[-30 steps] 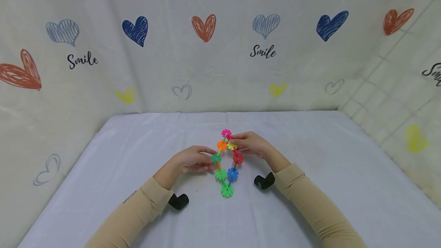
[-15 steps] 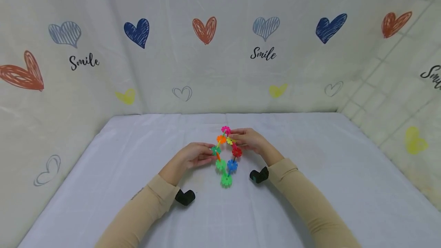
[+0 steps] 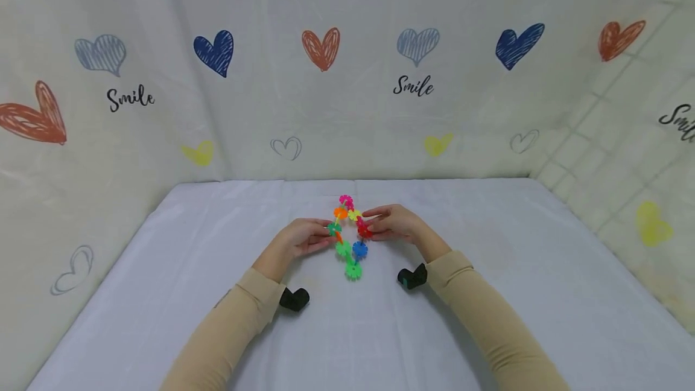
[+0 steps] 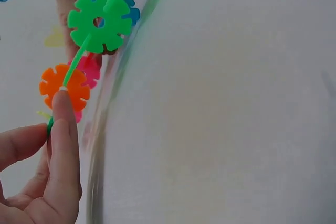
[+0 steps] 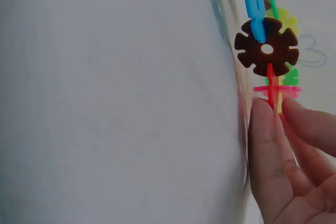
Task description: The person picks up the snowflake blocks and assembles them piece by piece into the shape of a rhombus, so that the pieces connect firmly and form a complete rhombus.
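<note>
A closed ring of notched plastic snowflake discs (image 3: 353,271), linked edge to edge in several colours, is held up between both hands. My left hand (image 3: 297,238) pinches the dark green disc (image 3: 333,229) on the ring's left side; in the left wrist view this disc shows edge-on between thumb and fingers, below an orange disc (image 4: 64,87) and a light green disc (image 4: 97,24). On the opposite side, my right hand (image 3: 396,224) pinches the red disc (image 3: 364,230). The right wrist view has a brown disc (image 5: 252,45) slotted above it. A pink disc (image 3: 345,200) forms the far tip.
A white cloth covers the table (image 3: 347,343). Behind it hangs a white curtain (image 3: 358,119) printed with hearts and lettering. Black wrist-worn pieces (image 3: 295,300) stick out below both sleeves, close to the cloth.
The ring has moved away from the body and slightly left, with the left hand following. My right hand's fingers have shifted from around the yellow disc down to the red one.
</note>
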`<state>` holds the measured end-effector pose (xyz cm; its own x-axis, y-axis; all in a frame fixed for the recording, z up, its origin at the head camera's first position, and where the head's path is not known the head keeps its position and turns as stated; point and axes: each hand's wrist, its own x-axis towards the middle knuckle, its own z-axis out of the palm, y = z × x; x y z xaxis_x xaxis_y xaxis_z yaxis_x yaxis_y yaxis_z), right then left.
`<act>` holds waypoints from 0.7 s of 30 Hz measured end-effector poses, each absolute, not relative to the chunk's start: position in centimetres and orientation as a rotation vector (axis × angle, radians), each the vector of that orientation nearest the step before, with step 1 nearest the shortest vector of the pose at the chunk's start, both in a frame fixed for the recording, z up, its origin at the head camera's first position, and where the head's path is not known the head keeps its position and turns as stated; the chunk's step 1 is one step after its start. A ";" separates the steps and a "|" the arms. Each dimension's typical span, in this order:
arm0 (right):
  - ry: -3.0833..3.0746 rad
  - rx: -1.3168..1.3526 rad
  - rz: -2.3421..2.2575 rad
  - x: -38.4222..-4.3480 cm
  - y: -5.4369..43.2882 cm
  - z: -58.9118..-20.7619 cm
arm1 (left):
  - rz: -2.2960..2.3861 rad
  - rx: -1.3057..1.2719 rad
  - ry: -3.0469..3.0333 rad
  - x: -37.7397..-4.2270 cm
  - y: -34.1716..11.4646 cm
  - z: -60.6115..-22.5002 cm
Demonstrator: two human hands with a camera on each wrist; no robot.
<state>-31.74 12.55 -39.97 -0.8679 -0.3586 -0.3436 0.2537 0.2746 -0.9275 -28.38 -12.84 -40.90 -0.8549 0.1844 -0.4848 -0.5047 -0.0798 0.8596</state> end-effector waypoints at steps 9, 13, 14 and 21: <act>2.072 -0.063 -1.659 -32.1 12.3 -40.4 | 1.883 -0.305 1.863 -29.0 -13.2 -41.0; 2.085 -0.064 -1.640 -32.2 12.1 -40.4 | 1.831 -0.271 1.902 -29.2 -13.4 -40.9; 2.089 -0.065 -1.636 -32.2 12.1 -40.4 | 1.818 -0.263 1.915 -29.3 -13.4 -40.8; 2.122 -0.078 -1.597 -31.9 12.0 -40.3 | 1.768 -0.229 1.971 -29.3 -13.6 -40.9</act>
